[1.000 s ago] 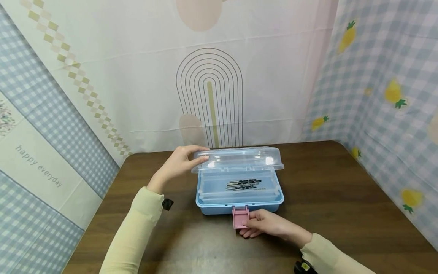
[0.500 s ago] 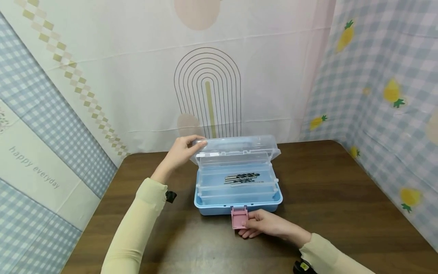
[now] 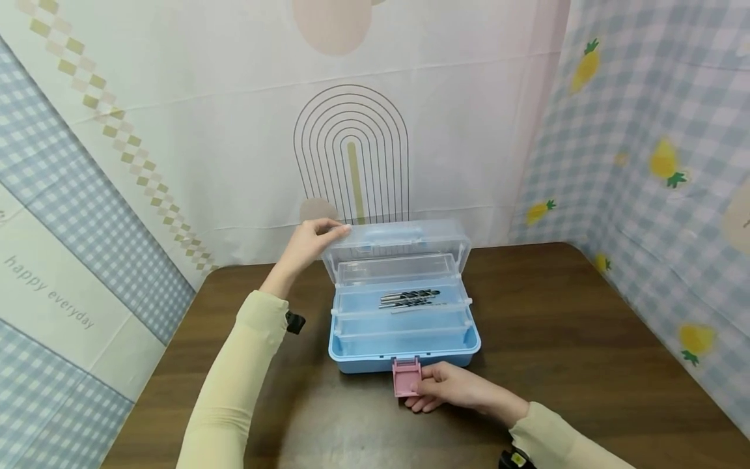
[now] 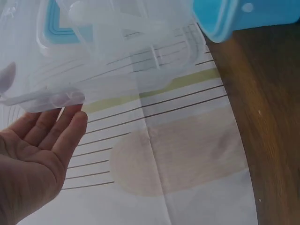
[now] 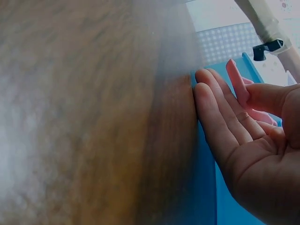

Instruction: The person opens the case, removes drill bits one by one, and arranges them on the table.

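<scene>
A light-blue plastic toolbox [image 3: 404,366] sits on the table, its clear lid [image 3: 404,238] raised and leaning back. My left hand [image 3: 307,246] grips the lid's left corner; in the left wrist view the fingers [image 4: 70,131] lie along the lid's edge. A pink latch [image 3: 406,379] hangs down at the box front. My right hand [image 3: 454,387] pinches this latch, thumb on its face; in the right wrist view the other fingers [image 5: 220,112] extend beside the blue box wall. Several drill bits [image 3: 410,298], dark-fluted with silver shanks, lie in a clear tray [image 3: 351,303] inside the box.
The brown wooden table [image 3: 562,339] extends on both sides of the box. A patterned white cloth [image 3: 469,130] hangs behind it. Blue checked cloth [image 3: 633,195] with yellow pineapples hangs at the right, and more checked cloth [image 3: 76,215] at the left.
My left hand has lifted the clear lid up and back, opening the box wider, and the clear trays inside have risen and spread. My right hand stays on the pink latch.
</scene>
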Demonstrator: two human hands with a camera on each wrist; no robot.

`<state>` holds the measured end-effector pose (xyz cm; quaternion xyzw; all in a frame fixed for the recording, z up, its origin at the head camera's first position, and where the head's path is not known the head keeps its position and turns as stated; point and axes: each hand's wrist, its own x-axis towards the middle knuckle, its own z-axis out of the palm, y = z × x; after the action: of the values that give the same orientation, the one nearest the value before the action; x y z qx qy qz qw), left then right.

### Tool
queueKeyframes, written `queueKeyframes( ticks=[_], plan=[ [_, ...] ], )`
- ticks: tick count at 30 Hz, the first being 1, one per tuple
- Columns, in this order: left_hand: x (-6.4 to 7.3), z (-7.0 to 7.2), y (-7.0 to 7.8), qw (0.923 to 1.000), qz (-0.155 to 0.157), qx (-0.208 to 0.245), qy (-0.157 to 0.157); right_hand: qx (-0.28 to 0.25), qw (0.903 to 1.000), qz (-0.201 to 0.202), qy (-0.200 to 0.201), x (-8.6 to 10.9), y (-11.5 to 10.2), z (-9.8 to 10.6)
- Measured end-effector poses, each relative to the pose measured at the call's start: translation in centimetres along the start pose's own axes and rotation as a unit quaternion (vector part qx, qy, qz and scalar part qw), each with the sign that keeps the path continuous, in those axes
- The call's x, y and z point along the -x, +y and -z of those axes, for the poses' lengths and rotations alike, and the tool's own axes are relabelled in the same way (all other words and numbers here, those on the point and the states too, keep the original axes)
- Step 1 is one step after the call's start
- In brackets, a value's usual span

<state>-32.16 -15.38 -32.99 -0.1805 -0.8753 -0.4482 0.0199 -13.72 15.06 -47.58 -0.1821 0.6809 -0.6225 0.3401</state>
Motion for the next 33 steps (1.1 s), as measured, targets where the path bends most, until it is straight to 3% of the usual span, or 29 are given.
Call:
queueKeyframes(
  ticks=[5, 12, 17, 26, 33],
  plan=[
    [-1.2, 0.1, 0.0, 0.9987, 0.033, 0.038, 0.011, 0.004, 1.0, 0.003, 0.002, -0.1, 0.0, -0.1],
    [-2.4, 0.3, -0.5, 0.9945, 0.071, 0.076, -0.008, 0.006, 1.0, 0.002, 0.0, -0.2, 0.1, -0.2],
    [-3.0, 0.2, -0.5, 0.9916, 0.084, 0.097, -0.014, 0.011, 0.9999, 0.0, -0.002, -0.3, 0.1, 0.1],
    [-3.9, 0.4, -0.5, 0.9898, 0.101, 0.088, -0.049, 0.03, 0.9995, 0.003, -0.014, -0.4, 0.0, 0.5],
    [-4.2, -0.1, -0.9, 0.9809, 0.113, 0.149, -0.052, 0.027, 0.9993, 0.0, -0.024, -0.5, 0.0, 0.6]
  ],
)
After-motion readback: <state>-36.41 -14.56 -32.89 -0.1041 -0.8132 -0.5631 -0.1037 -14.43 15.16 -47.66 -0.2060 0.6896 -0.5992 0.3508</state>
